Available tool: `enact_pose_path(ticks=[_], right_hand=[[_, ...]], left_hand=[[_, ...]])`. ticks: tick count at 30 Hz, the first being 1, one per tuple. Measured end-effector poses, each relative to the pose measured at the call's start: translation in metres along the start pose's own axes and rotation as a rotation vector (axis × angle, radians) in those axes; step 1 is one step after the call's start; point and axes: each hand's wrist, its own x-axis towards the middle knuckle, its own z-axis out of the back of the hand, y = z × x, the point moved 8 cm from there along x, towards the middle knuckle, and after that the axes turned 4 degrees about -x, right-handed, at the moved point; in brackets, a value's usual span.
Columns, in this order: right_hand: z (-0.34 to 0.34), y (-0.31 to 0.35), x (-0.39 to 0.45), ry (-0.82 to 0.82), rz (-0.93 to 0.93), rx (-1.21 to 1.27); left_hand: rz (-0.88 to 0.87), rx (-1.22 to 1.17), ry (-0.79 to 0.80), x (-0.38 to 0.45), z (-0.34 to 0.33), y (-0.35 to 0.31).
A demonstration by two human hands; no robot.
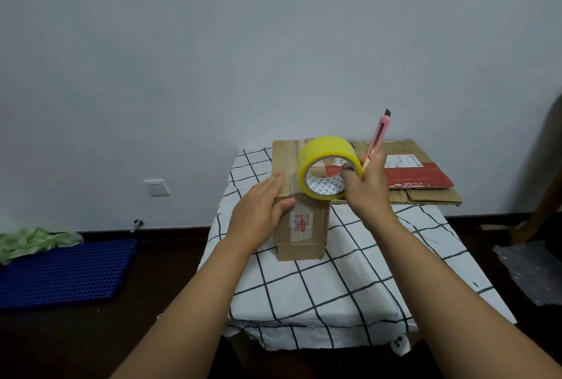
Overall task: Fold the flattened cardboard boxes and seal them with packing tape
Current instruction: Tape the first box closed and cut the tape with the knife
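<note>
Near the middle of the table, under its white cloth with black grid lines, stands a small folded cardboard box with a red label on its near face. At the box's upper left edge the left hand lies with straight fingers against the side and the thumb bent onto the near face. Just above the box's top the right hand grips a roll of yellow packing tape, thumb hooked through the core, and holds a pink utility knife with its blade end pointing up. Along the far edge of the table lie flattened cardboard boxes, one with red print. Off the table's left edge a blue perforated mat lies on the dark floor.
</note>
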Motion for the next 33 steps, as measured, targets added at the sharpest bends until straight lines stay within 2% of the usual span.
enact_pose_path(ticks=[4, 13, 25, 33], right_hand=[[0.002, -0.007, -0.001, -0.032, -0.04, 0.062], [-0.011, -0.021, -0.001, 0.056, -0.143, 0.101], [0.017, -0.039, 0.007, -0.12, -0.186, 0.14], [-0.015, -0.07, 0.0, 0.014, -0.376, 0.427]], left_hand=[[-0.049, 0.054, 0.019, 0.002, -0.002, -0.007], [-0.161, 0.12, -0.023, 0.001, -0.01, -0.015], [-0.221, 0.246, -0.029, 0.004, -0.007, -0.015], [-0.236, 0.264, -0.079, 0.001, -0.01, -0.023]])
